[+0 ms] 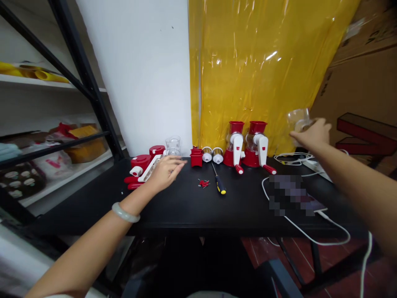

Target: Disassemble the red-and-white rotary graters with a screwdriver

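Note:
My left hand (166, 170) reaches over the left part of the black table (186, 207), fingers stretched out flat above a white crank handle (149, 169) among red parts (140, 162). It holds nothing. My right hand (312, 134) is raised at the right and closed round a clear plastic cup piece (298, 119). Two assembled red and white hand-crank machines (236, 145) (258, 145) stand at the back of the table. A black and yellow screwdriver (219, 183) and small red screws (203, 183) lie in the middle.
A clear cup (173, 145), a red square part (196, 157) and two round metal drums (212, 154) stand at the back. A blurred device (288, 194) with white cables (322, 242) lies at right. Black shelving (89, 95) stands left, yellow plastic sheet (257, 66) behind, cardboard boxes (362, 82) right.

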Demonstrator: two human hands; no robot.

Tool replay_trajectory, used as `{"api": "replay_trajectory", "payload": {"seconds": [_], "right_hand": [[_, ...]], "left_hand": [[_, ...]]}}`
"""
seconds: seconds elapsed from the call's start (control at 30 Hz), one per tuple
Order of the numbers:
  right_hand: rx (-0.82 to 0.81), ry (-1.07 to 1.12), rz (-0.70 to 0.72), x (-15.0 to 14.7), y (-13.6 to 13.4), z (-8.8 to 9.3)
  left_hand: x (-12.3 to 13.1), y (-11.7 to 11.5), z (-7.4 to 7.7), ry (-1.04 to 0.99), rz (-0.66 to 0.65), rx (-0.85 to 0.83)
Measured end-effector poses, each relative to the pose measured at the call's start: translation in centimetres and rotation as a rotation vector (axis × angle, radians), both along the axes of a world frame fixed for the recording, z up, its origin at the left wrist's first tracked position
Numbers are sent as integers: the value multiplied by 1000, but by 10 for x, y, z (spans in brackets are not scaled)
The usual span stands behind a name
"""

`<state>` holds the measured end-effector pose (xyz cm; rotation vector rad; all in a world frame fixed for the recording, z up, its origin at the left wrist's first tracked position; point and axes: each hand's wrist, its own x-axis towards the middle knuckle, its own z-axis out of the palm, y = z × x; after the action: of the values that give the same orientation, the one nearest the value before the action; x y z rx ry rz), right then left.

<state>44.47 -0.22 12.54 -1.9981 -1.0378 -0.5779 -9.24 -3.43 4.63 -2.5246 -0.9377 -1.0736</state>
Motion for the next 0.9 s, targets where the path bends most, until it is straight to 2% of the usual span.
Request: {"api": "replay_trajectory", "payload": {"seconds": [0.03,0.1,0.2,0.27,0.33,0.4,0.47,0.57,0.7,0.73,0.8,0.87,0.9], "right_hand": [[1,11,13,-11,-12,14],[50,-146,98,-43,-37,37],[81,-486,363,-112,-72,49],[65,-706,566,-164,-86,39],[121,-850,733,-213,-91,21],[185,-915,853,-252,-89,2],[183,-948,943,-276,-81,-13],[144,-846,1044,-285,-68,-26],[89,-373,902,-275,-60,-48],[-3,-287,893,-272,-59,-56],[-299,-181,905,-267,-59,-73],[-582,-136,897,-261,-59,-88],[-672,-128,895,-259,-59,-94]], "left_hand": [[1,-3,4,-15,22,71],[9,-9,13,-51,74,197],[34,-22,30,-110,110,323],[54,-29,39,-104,115,367],[72,-31,44,-77,131,372],[83,-24,43,-67,155,352],[86,-10,37,-100,170,318],[76,18,24,-236,162,215],[50,48,-1,-559,186,57],[43,52,-7,-612,193,31],[31,57,-19,-699,205,32],[22,60,-26,-736,211,54],[19,60,-29,-735,202,67]]}}
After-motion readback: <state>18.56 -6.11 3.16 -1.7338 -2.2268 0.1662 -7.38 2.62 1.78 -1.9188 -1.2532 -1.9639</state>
